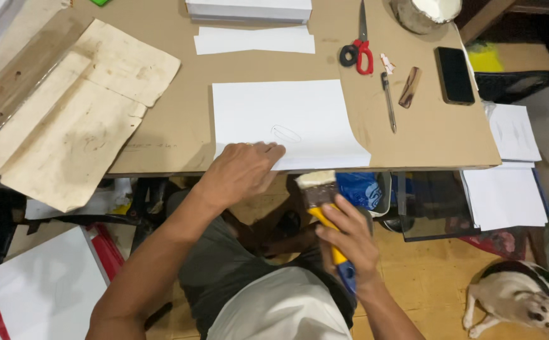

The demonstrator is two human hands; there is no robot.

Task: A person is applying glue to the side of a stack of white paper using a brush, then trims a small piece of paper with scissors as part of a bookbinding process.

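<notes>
R hand [350, 236] nearest: fingers wrapped tight round the yellow-blue handle of a flat brush [321, 208], bristles up, whitish at the tips, prob. loaded w/ paste or paint, hard to tell from here. Brush sits below the table [180, 126] edge, over the lap. L hand [243, 170] lies flat, fingers spread and holding nothing, pressing the near edge of a white sheet [287, 119] w/ a faint pencil oval.

Risks, as I judge: brush could drip on shorts or floor; sheet's near edge overhangs the table, so a hard stroke may crease or slide it if L hand lifts. Farther out: pen [389, 101], scissors [359, 50], phone [455, 74], all within splash reach. Dog [520, 296] lies by the R side, could bump the elbow.
</notes>
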